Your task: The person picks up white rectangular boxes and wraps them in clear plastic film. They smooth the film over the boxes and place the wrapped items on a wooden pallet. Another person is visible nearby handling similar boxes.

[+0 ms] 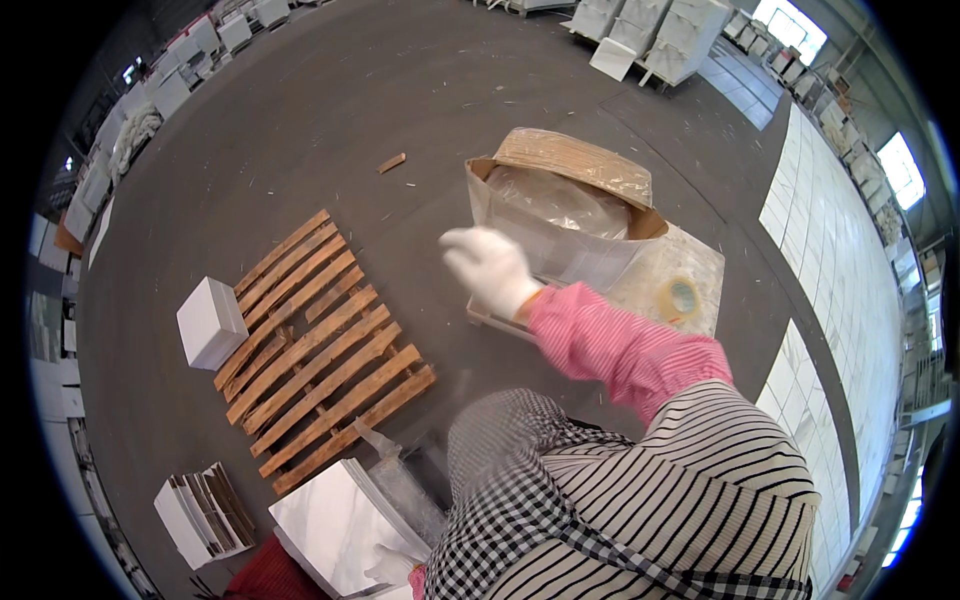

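Apparently steadying low, unladen above

The left hand (392,566), gloved, appears to rest on the grey-veined white tiles (335,515) at the lower edge, probably to keep them stable; whether it grips, I cannot tell. The right hand (488,268), also gloved, blurs before the open cardboard carton (570,160), its finger spread unclear. Plastic film (560,203) lies inside, likely as padding; a tape roll (676,299) sits nearby, presumably for easy reach.
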